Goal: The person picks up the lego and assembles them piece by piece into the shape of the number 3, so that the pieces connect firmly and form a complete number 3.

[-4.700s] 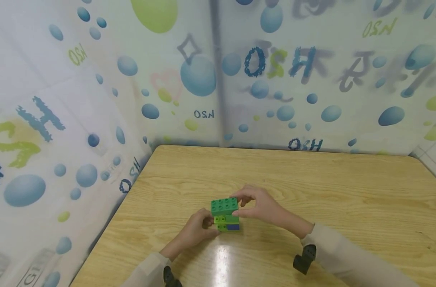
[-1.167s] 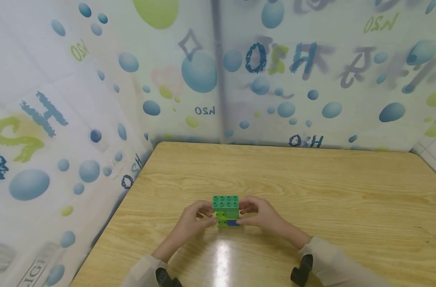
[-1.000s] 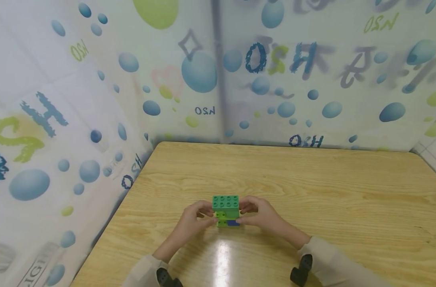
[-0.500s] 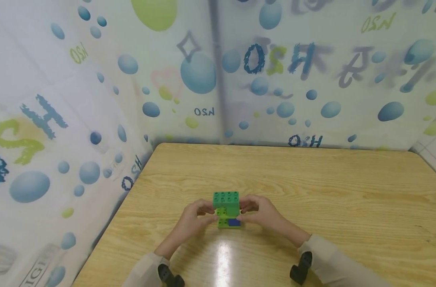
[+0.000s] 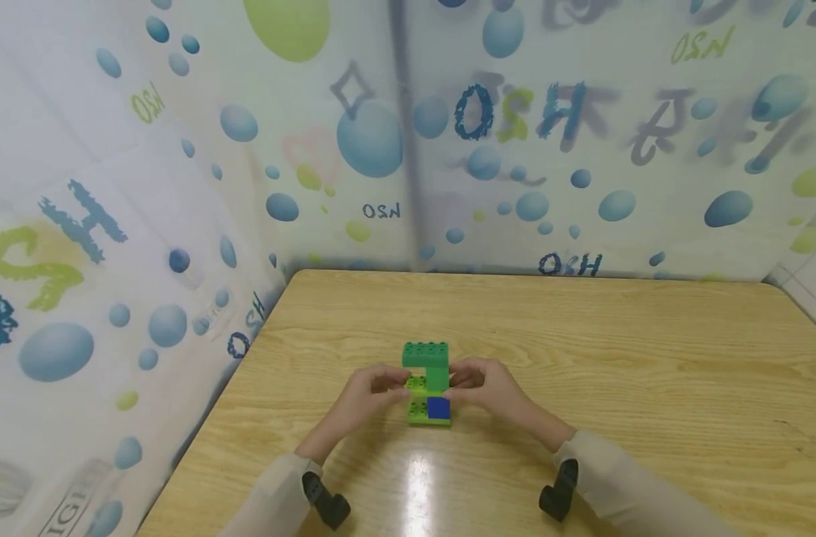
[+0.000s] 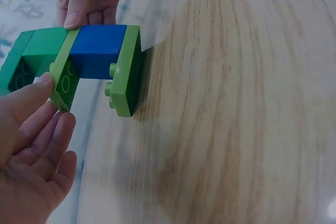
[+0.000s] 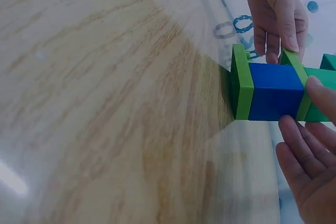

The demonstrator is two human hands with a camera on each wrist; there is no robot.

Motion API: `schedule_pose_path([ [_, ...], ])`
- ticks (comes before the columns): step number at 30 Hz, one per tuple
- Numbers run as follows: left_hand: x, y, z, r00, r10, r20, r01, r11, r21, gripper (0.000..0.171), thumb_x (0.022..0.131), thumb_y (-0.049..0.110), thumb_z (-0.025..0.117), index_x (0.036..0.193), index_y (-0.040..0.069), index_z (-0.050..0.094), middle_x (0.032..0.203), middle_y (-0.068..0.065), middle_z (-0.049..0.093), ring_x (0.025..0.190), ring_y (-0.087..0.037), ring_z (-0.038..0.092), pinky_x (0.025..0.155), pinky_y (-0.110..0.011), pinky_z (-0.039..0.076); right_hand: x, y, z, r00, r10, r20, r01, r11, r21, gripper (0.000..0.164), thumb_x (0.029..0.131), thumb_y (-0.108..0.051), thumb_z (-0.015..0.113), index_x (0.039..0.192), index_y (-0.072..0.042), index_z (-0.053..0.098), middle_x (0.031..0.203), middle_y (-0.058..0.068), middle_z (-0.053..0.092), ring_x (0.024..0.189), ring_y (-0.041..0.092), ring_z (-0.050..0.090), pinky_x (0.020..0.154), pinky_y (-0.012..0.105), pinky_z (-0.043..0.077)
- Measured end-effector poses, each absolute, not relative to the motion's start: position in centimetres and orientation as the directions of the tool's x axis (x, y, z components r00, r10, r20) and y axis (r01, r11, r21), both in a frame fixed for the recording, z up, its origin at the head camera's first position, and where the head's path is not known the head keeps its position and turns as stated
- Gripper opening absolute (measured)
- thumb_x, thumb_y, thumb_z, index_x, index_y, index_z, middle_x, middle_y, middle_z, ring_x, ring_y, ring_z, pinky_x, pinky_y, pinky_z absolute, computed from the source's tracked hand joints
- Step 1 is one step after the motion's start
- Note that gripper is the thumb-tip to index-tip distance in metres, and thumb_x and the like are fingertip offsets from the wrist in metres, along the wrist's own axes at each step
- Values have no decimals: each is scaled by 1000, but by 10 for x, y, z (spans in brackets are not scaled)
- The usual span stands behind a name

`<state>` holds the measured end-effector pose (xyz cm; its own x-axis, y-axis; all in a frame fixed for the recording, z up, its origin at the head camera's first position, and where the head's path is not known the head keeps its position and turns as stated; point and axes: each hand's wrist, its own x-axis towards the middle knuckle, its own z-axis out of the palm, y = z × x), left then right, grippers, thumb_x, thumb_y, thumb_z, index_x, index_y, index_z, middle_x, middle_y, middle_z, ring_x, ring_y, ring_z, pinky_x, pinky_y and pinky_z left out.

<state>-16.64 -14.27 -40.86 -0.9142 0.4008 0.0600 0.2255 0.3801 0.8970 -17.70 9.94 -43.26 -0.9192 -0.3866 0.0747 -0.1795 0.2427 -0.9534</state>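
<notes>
A small tower of toy building bricks stands upright between both hands. At its foot is a thin lime plate [image 6: 128, 72], with a blue brick [image 5: 438, 407] on its right half. Above that lies a second lime plate [image 6: 64, 77], then a green brick [image 7: 320, 80], and a darker green studded brick [image 5: 425, 353] on top, overhanging to the left. My left hand [image 5: 368, 395] pinches the left end of the upper lime plate between thumb and fingers. From the other side, my right hand [image 5: 488, 389] grips the tower around the upper lime plate, its thumb at the joint with the green brick.
A wooden table [image 5: 582, 335] extends around the tower, with a bright reflection in front. Behind and to the left hang pale sheets [image 5: 314, 186] printed with blue and green drops. Dark wrist cameras [image 5: 325, 501] sit on both sleeves.
Earlier the right hand held the top green brick at a slant; it now sits straight and the right hand grips lower. Since then the tower's front has turned more into view, its top rising.
</notes>
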Motion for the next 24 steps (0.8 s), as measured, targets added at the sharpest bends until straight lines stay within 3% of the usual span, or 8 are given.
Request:
schedule_pose_path([
  [4, -167, -141, -402, -907, 415, 71, 237, 363, 901, 27, 86, 9, 64, 108, -5, 61, 108, -16, 62, 94, -26, 59, 83, -35, 48, -180, 99, -433, -926, -371, 71, -166, 230, -959, 46, 77, -18, 75, 110, 8, 59, 93, 15, 66, 83, 23, 63, 72, 32, 52],
  [10, -181, -144, -417, -905, 422, 56, 228, 371, 900, 31, 87, 21, 64, 110, 0, 62, 109, -12, 62, 97, -21, 59, 84, -32, 47, -186, 100, -435, -942, -335, 36, -127, 255, -959, 49, 75, -23, 76, 112, 5, 59, 94, 14, 67, 84, 22, 64, 73, 33, 52],
  [17, -184, -141, -406, -898, 437, 41, 222, 372, 901, 29, 89, 11, 60, 111, -7, 60, 108, -20, 61, 99, -31, 58, 84, -39, 48, -191, 97, -435, -955, -295, 39, -126, 279, -952, 47, 76, -25, 75, 111, 4, 61, 94, 13, 67, 87, 22, 64, 73, 34, 52],
  [24, -201, -144, -421, -902, 433, 3, 200, 408, 891, 32, 90, 20, 60, 113, -2, 61, 111, -14, 62, 102, -26, 58, 87, -38, 46, -196, 95, -436, -966, -255, 30, -111, 309, -945, 44, 77, -23, 75, 108, 5, 63, 91, 14, 68, 84, 22, 65, 70, 32, 53],
])
